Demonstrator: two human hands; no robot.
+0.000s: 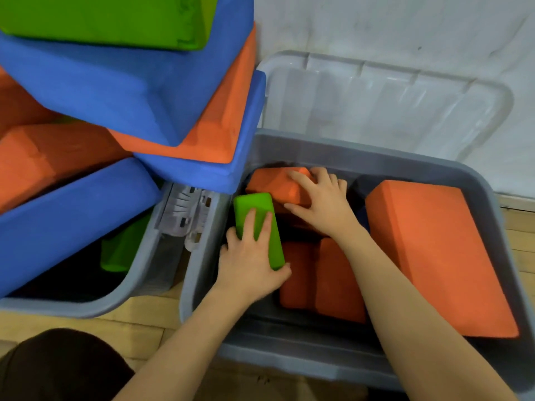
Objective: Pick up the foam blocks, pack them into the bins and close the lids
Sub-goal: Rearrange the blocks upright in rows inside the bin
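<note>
Both my hands are inside the right grey bin [347, 369]. My left hand [252, 259] grips a narrow green foam block [254, 206] standing on edge by the bin's left wall, fingers over its top face and thumb on its right side. My right hand [321, 198] lies with spread fingers on an orange block [278, 183] at the bin's far left. Two orange blocks [321, 279] stand side by side in the bin's middle. A large orange block [437, 256] leans along the right side.
The left grey bin [139, 273] overflows with stacked blue [72, 221], orange [220, 125] and green [101, 18] blocks; one blue block [225, 163] overhangs the right bin's corner. A clear lid [385, 102] leans on the white wall behind. Wood floor lies below.
</note>
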